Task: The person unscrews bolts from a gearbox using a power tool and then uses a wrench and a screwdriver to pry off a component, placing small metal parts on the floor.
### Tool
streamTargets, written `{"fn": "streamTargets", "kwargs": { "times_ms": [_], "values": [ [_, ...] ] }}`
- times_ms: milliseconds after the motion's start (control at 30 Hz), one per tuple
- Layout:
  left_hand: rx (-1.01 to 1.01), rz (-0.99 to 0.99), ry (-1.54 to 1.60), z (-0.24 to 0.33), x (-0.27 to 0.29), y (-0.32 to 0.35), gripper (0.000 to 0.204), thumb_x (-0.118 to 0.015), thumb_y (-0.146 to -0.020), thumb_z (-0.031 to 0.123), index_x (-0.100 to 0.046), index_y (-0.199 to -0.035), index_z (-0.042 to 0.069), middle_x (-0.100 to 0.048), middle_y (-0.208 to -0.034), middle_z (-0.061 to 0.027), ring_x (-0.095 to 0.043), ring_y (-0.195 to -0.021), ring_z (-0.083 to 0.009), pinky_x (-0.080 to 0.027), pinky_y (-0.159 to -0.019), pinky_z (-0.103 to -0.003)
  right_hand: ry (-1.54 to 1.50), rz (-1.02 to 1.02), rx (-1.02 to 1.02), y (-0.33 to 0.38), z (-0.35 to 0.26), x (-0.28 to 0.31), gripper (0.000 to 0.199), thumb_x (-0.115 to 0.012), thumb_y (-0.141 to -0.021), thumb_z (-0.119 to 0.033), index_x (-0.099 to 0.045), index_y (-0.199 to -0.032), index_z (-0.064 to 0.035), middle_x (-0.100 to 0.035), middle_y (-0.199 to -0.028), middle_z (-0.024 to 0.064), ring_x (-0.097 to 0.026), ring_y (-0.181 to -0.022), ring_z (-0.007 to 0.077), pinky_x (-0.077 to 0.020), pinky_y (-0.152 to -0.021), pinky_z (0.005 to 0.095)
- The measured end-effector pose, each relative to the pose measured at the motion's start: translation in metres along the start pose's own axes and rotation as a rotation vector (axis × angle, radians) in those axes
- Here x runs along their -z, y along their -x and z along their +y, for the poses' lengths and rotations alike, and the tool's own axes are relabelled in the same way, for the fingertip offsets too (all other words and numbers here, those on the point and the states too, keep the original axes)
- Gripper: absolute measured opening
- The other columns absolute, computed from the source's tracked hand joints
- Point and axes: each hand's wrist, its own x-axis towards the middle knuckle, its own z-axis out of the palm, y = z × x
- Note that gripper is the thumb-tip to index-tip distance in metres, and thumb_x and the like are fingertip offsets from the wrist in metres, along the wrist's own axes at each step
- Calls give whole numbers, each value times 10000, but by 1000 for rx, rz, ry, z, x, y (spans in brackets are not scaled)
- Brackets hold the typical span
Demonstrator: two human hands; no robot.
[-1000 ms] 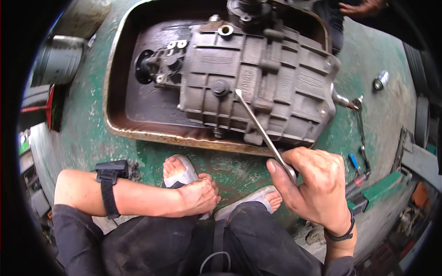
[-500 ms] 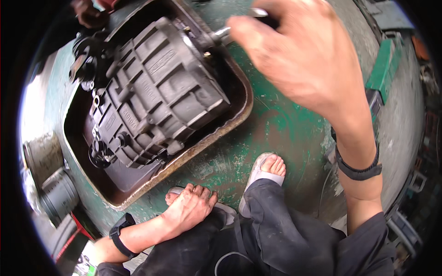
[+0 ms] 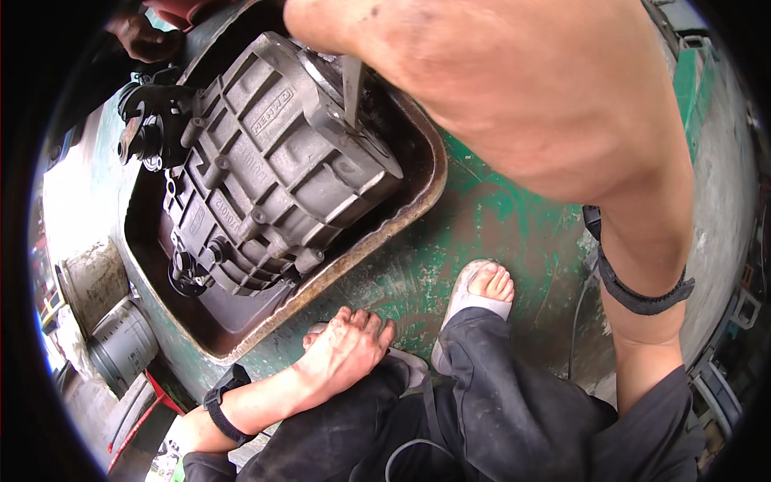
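Observation:
A grey ribbed metal gearbox housing lies in a rusty-rimmed metal tray. My right hand is at the housing's far right end, fingers mostly out of sight past the upper edge. From it a flat metal wrench points down against the housing's flange; its full shape is hidden. My left hand rests over my left knee, loosely curved with the fingers stretched out, holding nothing. Black fittings stick out of the housing's left side.
Another person's hand shows at the upper left, by a red object. Left of the tray lie a stained bucket and a grey bucket. Green-painted floor lies under my sandalled feet. A green metal piece stands at the right.
My right hand has come closer and leftward over the housing's far right end, and the wrench has swung to point downward. My left hand stays on my knee.

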Motion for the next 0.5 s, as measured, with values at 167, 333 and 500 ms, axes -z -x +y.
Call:
{"fn": "streamTargets", "kwargs": {
  "times_ms": [167, 333, 500],
  "values": [
    [10, -15, -10, -1, 0, 0, 406, -536, -868, 161, -567, -1254, 39, -626, -1009, -98, -622, -952, -226, -458, -818, -353, -35, -20, 44, 2, -4, -19, 195, -642, -894, -203, -669, -885, -10, -491, -619, 64, -448, -469, 129, -345, -475, 280],
    [-3, -52, -45, 2, -4, 2, 394, -536, -869, 157, -570, -1244, 40, -628, -986, -90, -621, -939, -220, -458, -802, -346, -61, -37, 27, 4, 1, -22, 192, -633, -899, -197, -672, -900, -9, -492, -631, 59, -447, -472, 125, -345, -475, 275],
    [-6, -28, -45, 3, -4, 4, 386, -538, -867, 156, -578, -1234, 41, -627, -968, -87, -621, -925, -222, -457, -794, -347, -75, -47, 17, 3, 5, -22, 190, -623, -904, -190, -675, -915, -8, -493, -642, 54, -446, -475, 121, -346, -475, 269]
  ]
}}
